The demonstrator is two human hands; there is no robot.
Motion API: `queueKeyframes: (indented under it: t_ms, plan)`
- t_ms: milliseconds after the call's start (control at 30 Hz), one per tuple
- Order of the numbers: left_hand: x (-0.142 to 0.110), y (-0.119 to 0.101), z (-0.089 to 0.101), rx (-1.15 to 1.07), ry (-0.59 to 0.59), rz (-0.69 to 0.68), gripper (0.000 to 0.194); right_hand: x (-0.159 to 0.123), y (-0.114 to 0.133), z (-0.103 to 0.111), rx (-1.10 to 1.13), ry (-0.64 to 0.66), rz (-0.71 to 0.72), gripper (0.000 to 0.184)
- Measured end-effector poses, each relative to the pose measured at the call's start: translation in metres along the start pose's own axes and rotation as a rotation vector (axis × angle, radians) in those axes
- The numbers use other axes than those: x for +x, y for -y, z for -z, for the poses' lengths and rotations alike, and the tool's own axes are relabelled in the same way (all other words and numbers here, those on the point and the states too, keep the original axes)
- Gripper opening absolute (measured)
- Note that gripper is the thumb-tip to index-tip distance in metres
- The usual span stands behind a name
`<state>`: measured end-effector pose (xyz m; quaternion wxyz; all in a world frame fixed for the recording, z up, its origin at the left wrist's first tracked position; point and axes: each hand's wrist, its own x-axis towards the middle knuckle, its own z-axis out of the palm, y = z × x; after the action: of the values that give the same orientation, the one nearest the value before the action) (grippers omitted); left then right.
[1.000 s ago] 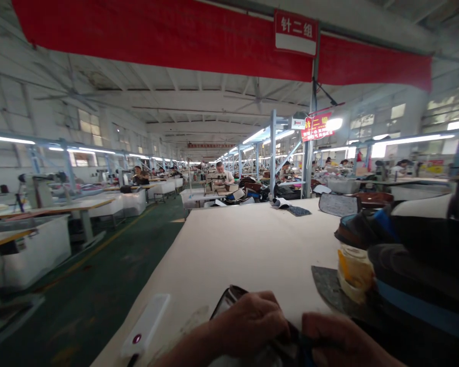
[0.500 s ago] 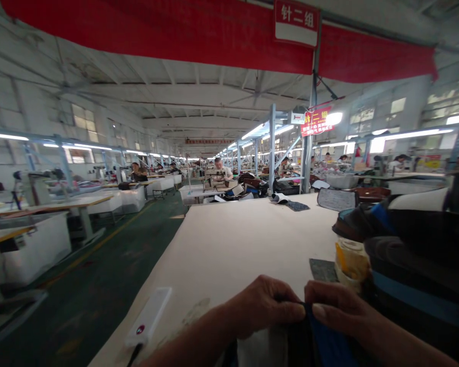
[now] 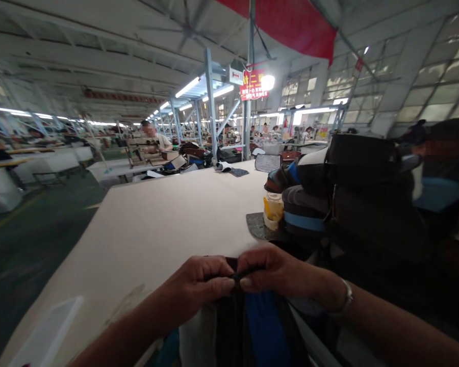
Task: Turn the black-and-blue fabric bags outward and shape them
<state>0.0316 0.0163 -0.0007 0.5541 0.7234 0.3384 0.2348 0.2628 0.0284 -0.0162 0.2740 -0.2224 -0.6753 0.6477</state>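
Low in the view, a black-and-blue fabric piece (image 3: pixel 265 326) with a pale grey panel hangs below my hands at the near edge of the table. My left hand (image 3: pixel 204 278) pinches its top edge between thumb and fingers. Close against it, my right hand (image 3: pixel 279 270) grips the same edge, thumbs nearly touching. A dark seam or strip runs down between the thumbs; its detail is too dim to make out. A bracelet circles my right wrist. The lower part of the piece runs out of view.
A pale table (image 3: pixel 168 219) stretches ahead. On its right are a glue-stained jar (image 3: pixel 273 209), a dark mat (image 3: pixel 258 224) and stacked black sewn pieces (image 3: pixel 371 204). A blurred white power strip (image 3: pixel 48 334) lies near left. Another person (image 3: pixel 156 137) sits beyond; someone is at the far right.
The view has swung to the right, bringing more of the stacked pieces and a person into sight. Both hands still pinch the fabric, which now shows more of its blue and grey panels.
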Motion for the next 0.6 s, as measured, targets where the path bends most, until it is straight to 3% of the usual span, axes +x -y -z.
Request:
queueKeyframes:
  t_ms: [133,267,400,600]
  plan:
    - [0.003,0.002,-0.005,-0.005,-0.020,0.031,0.024,-0.001,0.001,-0.002,0.005,-0.020,-0.007,0.026]
    - [0.005,-0.005,-0.012,0.178,-0.145,0.047,0.019,-0.001,0.000,-0.006,-0.086,-0.138,-0.025,0.019]
    - [0.005,-0.012,-0.019,0.307,-0.207,-0.006,0.020,-0.002,-0.001,-0.011,-0.224,-0.318,0.061,0.012]
    - [0.002,-0.008,-0.024,0.442,-0.258,-0.103,0.024,-0.007,-0.004,-0.015,-0.273,-0.370,0.208,0.004]
